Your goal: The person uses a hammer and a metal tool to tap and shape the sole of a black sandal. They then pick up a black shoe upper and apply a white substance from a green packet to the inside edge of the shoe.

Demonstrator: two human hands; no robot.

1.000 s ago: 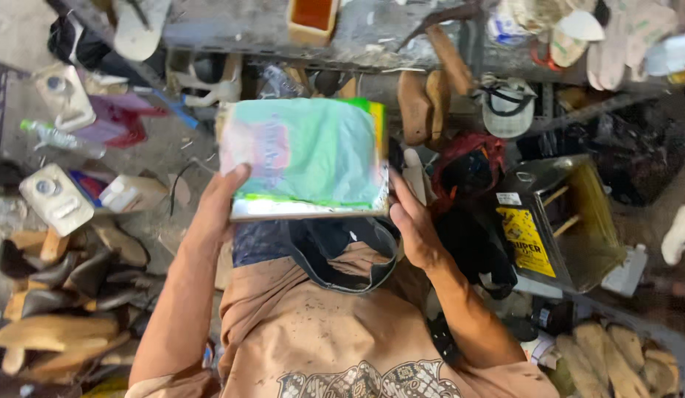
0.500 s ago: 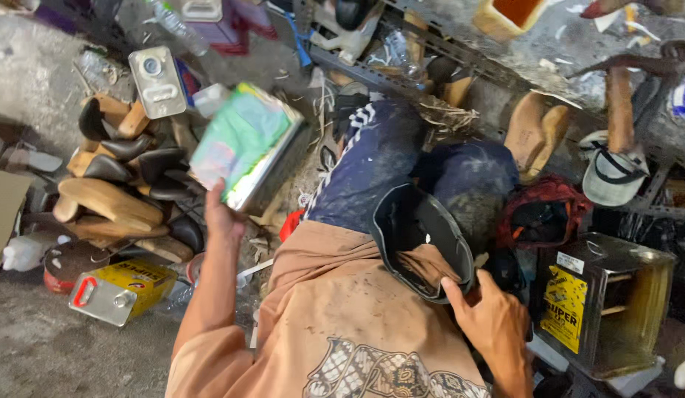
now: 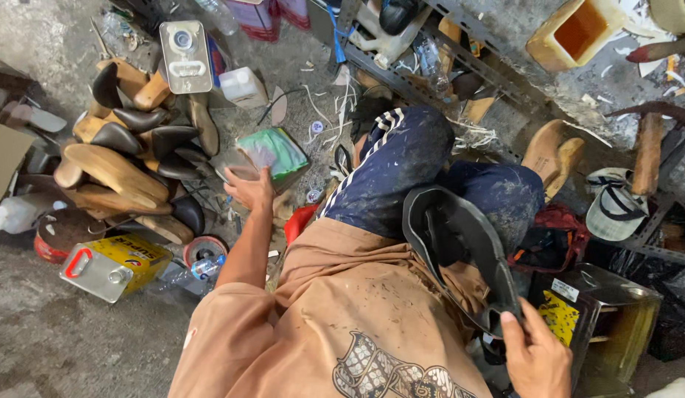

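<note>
The floor [image 3: 55,346] is grey and dusty, with bare room only at the lower left. The left hand [image 3: 248,189] grips a flat green package [image 3: 272,152], low by the pile of wooden shoe forms [image 3: 121,166]. The right hand [image 3: 537,354] pinches a black shoe upper [image 3: 460,243] on the lap. A yellow-labelled metal can [image 3: 114,265] lies near the pile.

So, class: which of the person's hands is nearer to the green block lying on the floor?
Left. The left hand reaches down to the green block, fingers at its near edge. The right hand is far off by the lap, gripping the black shoe upper.
</note>
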